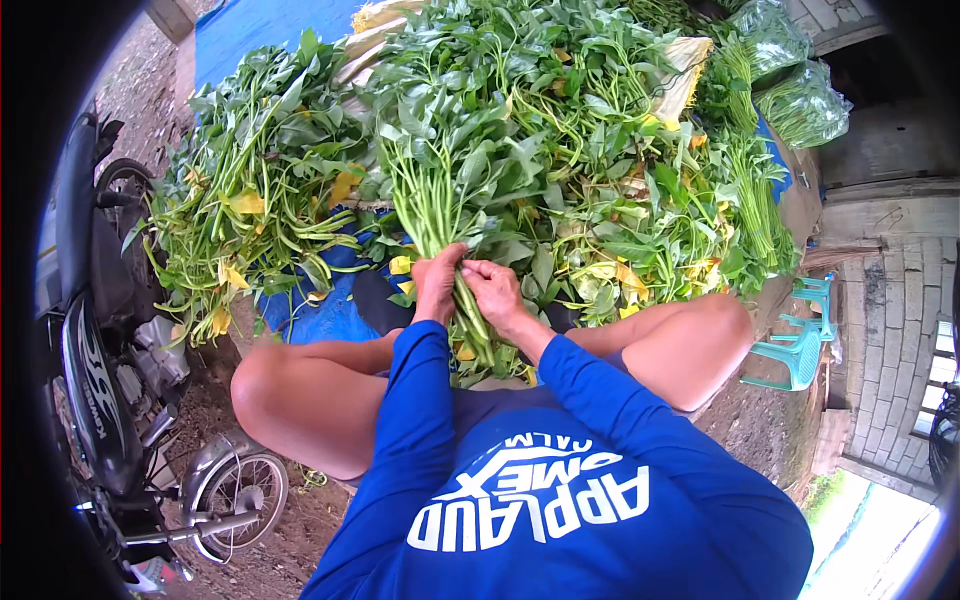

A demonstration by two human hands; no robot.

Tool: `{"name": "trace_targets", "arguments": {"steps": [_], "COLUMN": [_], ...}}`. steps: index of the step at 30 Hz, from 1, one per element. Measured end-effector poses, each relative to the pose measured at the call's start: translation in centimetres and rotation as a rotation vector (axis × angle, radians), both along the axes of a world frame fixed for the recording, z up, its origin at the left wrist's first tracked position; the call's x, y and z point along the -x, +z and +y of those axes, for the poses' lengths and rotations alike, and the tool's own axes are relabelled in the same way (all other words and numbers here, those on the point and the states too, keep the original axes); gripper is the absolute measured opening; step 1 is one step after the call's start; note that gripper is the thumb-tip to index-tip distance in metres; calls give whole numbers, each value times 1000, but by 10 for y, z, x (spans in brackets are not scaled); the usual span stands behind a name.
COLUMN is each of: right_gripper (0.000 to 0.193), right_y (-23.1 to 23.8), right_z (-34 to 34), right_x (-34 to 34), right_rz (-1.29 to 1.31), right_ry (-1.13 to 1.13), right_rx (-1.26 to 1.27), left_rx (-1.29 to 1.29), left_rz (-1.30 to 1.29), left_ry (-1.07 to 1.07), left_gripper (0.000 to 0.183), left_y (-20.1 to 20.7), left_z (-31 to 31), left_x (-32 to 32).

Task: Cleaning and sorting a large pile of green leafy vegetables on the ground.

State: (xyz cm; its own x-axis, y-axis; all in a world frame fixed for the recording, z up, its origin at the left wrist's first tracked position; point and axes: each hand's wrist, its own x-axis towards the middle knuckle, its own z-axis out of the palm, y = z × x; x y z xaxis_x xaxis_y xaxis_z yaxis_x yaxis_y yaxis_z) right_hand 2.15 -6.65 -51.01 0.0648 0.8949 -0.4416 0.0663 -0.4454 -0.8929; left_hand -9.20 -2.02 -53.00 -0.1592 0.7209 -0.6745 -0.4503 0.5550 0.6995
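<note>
A bunch of leafy greens [425, 200] with long pale green stems stands out in front of me, its leaves pointing away and its cut stem ends toward my lap. My left hand [437, 283] is wrapped round the stems from the left. On the right side of the same stems, my right hand [492, 292] is closed with thumb and fingers pinched together against the bunch. Whether a tie lies between those fingers is hidden. Beyond the bunch spreads a large heap of loose greens [590, 130], with yellowed leaves [630, 280] mixed in.
Another pile of greens [250, 190] lies to the left on a blue tarp [330, 310]. Filled clear plastic bags [808, 105] sit at the far right. A motorcycle [110, 380] stands close on my left. Green plastic stools [795, 355] are by the block wall [890, 300] at right.
</note>
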Motion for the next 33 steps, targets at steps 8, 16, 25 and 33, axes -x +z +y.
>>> {"name": "trace_targets", "arguments": {"steps": [8, 16, 25, 33], "right_gripper": [30, 23, 27, 36], "right_y": [6, -20, -9, 38], "right_z": [141, 290, 326, 286], "right_x": [-65, -126, -149, -150], "right_rz": [-323, -934, -556, 219], "right_ry": [-158, 117, 168, -182], "right_rx": [-268, -336, -201, 89], "left_rx": [-269, -316, -178, -201], "left_rz": [344, 282, 156, 166], "left_ry": [119, 198, 52, 50], "left_gripper": [31, 22, 27, 29], "left_y": [73, 96, 85, 78], "left_z": [33, 51, 62, 47], "left_x": [107, 49, 40, 41]}}
